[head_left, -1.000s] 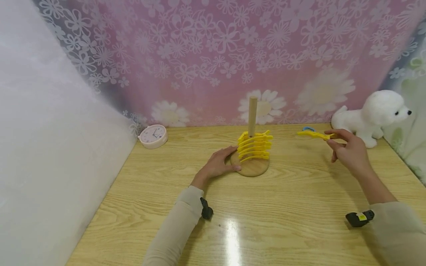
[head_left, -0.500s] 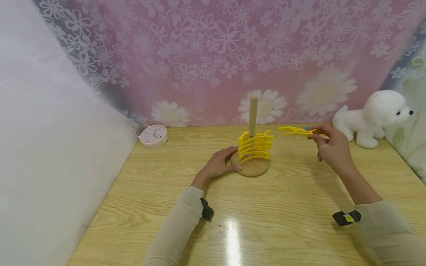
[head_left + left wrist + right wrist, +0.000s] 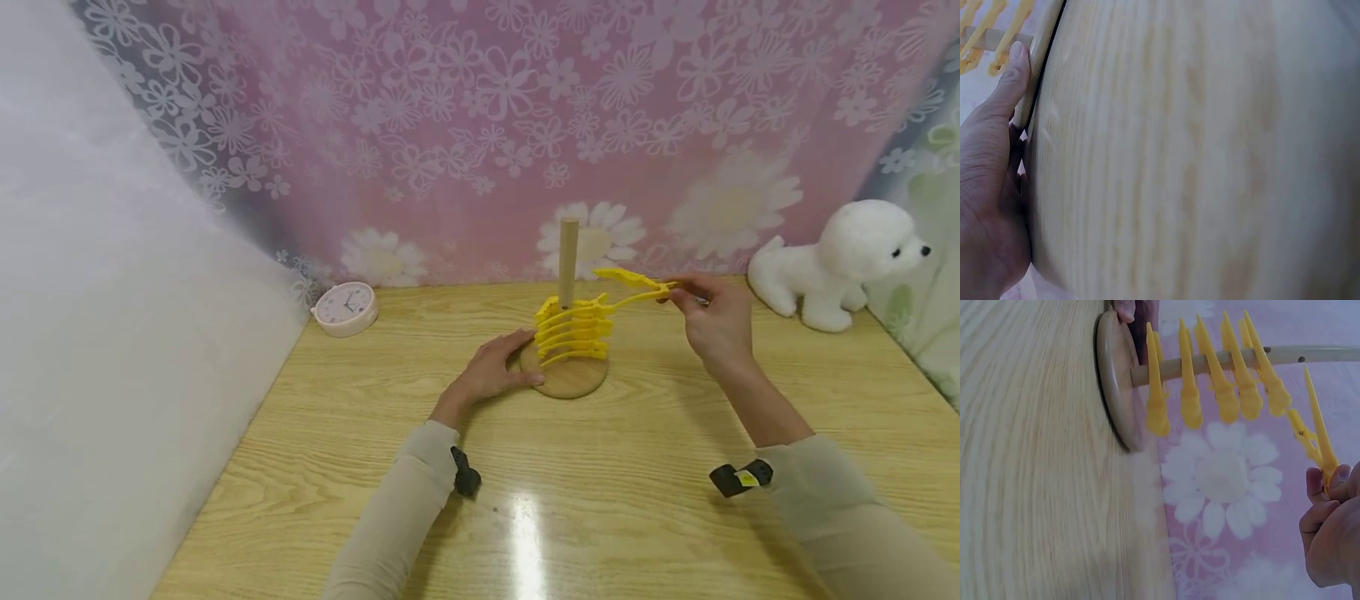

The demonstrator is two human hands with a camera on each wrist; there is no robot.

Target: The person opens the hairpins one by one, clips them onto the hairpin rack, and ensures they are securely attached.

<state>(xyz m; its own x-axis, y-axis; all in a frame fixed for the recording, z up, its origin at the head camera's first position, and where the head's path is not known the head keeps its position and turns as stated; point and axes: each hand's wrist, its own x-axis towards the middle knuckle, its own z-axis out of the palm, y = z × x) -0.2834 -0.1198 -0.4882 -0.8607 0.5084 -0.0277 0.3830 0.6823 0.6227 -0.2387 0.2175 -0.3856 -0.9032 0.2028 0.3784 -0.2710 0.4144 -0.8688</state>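
Note:
A wooden stand with a round base and an upright peg has several yellow hair clips clamped on its lower half, one above another. My left hand holds the base at its left edge, thumb over the rim and fingers behind. To the right of the peg, my right hand pinches another yellow hair clip at its tail end. That clip's jaws are spread and point left toward the peg. In the right wrist view, the held clip is beside the top of the row, apart from the peg.
A pink round clock stands at the back left of the wooden table. At the back right sits a white plush dog. A pink flowered cloth hangs behind the table's far edge.
My right hand has moved left with the clip, bringing it close to the peg, and the clip's jaws have spread. A small blue ring behind it is now hidden. My left hand stays put.

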